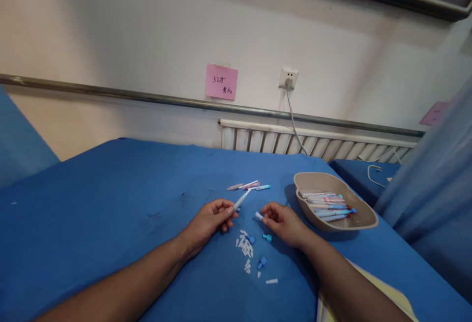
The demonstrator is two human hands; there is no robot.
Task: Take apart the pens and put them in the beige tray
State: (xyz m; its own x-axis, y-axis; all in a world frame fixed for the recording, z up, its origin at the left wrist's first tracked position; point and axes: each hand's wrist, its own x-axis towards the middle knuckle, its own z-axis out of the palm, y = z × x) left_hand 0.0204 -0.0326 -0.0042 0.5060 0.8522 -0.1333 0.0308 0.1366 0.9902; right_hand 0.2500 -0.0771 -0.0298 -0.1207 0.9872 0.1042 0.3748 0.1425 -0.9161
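My left hand pinches a pale blue pen barrel that slants up to the right, with a thin white tip at its far end. A short gap to the right, my right hand grips a small whitish pen part between thumb and fingers. Below the hands lies a loose heap of small white plastic pieces. Among and beside them are a teal pen piece and a blue pen piece. Beyond my hands, several pen parts lie on the blue cloth.
A beige basin holding several pens stands at the right on the blue-covered table. Yellowish paper lies under my right forearm. Behind are a radiator, a metal rail and a plugged socket; a blue curtain hangs right.
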